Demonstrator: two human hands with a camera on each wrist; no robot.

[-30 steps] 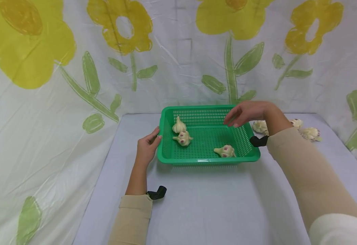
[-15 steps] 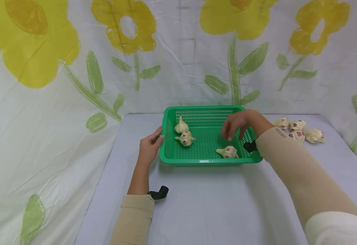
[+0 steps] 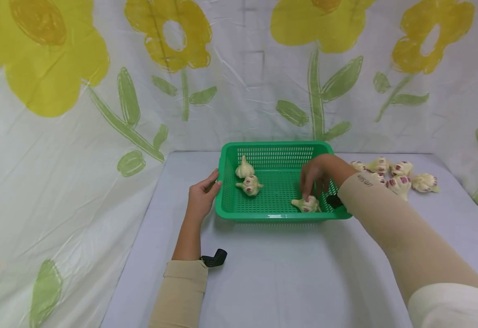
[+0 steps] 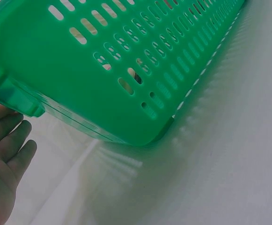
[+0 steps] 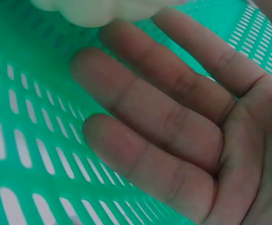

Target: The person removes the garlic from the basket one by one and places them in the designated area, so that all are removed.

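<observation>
In the head view, a green plastic basket (image 3: 280,216) stands on the table. Two garlic bulbs (image 3: 244,169) lie together at its left side, and another garlic bulb (image 3: 309,205) lies near the front right. My right hand (image 3: 318,175) reaches down into the basket with its fingertips at this front bulb. In the right wrist view, the fingers (image 5: 140,101) are extended and the bulb (image 5: 93,11) shows at the top edge, by the fingertips. My left hand (image 3: 202,193) touches the basket's left rim, its loosely bent fingers (image 4: 21,157) outside the basket wall.
Several more garlic bulbs (image 3: 400,184) lie in a group on the table to the right of the basket. A white-covered table (image 3: 263,273) extends in front, and a flower-printed curtain (image 3: 239,100) hangs behind and on both sides.
My right hand has come down from above the basket's right side to the front garlic bulb, uncovering more of the bulbs on the right. The left hand stays at the rim.
</observation>
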